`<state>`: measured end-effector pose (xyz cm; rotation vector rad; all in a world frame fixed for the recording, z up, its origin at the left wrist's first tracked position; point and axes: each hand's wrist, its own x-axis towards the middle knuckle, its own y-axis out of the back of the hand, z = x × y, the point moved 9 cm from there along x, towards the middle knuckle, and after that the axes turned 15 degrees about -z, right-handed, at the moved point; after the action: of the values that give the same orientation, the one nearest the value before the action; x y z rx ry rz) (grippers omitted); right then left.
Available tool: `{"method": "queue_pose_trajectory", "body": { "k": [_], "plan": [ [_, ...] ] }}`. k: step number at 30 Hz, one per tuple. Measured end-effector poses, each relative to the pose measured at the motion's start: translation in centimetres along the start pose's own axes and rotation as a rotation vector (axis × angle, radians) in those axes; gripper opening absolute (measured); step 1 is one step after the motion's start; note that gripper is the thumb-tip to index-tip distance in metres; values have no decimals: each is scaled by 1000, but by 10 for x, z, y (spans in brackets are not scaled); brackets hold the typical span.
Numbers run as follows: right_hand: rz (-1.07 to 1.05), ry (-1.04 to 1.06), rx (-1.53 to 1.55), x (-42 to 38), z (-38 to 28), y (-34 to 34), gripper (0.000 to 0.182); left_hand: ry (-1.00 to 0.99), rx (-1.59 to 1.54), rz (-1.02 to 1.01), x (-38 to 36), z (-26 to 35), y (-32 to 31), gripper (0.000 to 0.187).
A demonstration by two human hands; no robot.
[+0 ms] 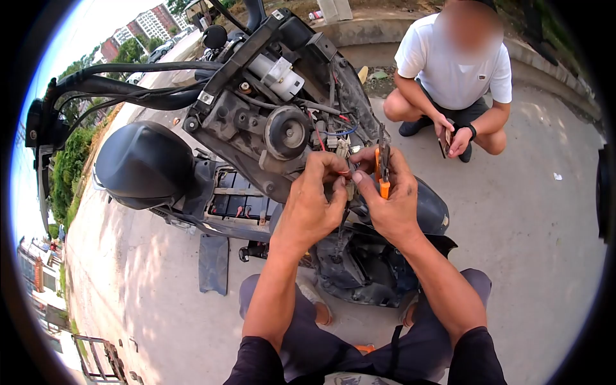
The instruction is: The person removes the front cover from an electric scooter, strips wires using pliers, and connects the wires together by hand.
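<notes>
While the left hand [314, 199] pinches wire [344, 172] — the right [393, 199] holds pliers [384, 173].

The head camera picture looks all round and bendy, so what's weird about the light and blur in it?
Head view: black, rounded edges and a bowed curb; sky washed out nearly white; patchy sunlight on the ground; the other person's head blurred.
</notes>
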<state>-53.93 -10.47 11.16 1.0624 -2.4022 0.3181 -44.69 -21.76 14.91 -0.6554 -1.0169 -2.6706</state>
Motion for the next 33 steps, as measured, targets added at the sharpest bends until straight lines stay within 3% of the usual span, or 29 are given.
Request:
{"method": "queue_pose_trajectory", "body": {
  "k": [11,14,17,18,21,26,33],
  "plan": [
    [2,-39,47,0,-1,-4,22,67,-49,26,-3,-10,5,27],
    [-33,-90,222,-2,-3,-3,22,35,-22,19,-2,-4,5,24],
    [-36,-116,153,-5,4,15,24,78,57,-117,1,9,3,20],
    [-14,-111,255,-4,8,19,27,-56,193,-64,3,23,6,16],
    [-23,-174,550,1,16,25,30,-56,330,84,0,29,6,16],
    [-111,-478,513,-7,36,39,46,7,386,260,0,29,10,19],
    [-269,-548,584,-11,27,41,56,122,783,296,13,30,-1,40]
  ]
}}
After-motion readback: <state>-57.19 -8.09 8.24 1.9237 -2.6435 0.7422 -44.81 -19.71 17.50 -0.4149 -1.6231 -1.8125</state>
